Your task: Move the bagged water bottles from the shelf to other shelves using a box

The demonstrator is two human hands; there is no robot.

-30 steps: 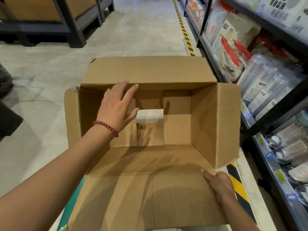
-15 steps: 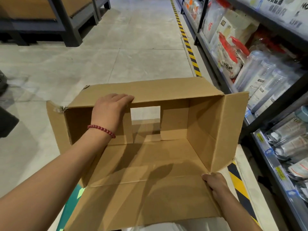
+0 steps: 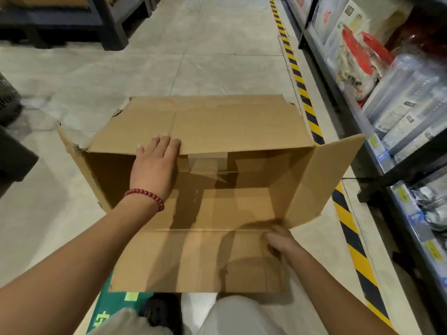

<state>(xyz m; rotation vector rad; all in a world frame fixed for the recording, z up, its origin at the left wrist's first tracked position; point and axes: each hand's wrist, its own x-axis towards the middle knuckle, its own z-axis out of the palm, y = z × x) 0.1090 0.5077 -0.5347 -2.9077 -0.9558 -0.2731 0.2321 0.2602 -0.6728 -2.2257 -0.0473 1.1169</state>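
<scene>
Cardboard box [image 3: 212, 194] is lying on its side in a shop aisle, mouth facing the person, who is readying it for loading; left hand [image 3: 154, 163] is pressing flat, fingers straight, on the top flap [image 3: 205, 124], prob. to fold it back & keep the mouth wide; right hand [image 3: 280, 240] is resting on the near flap [image 3: 193, 259] by the fold, fingers curled, tho whether it is pinching the cardboard I cannot tell; side flap [image 3: 321, 184] is standing open just beyond the right hand. Box is holding nothing; a gap betw. its bottom flaps is showing floor, so it looks unfit to carry yet. Bagged water bottles [image 3: 408, 102] are lying on the shelf [image 3: 377, 155] well to the right of the right hand, none moved; red-and-white packs [image 3: 358, 59] are sitting further along the same shelf.
</scene>
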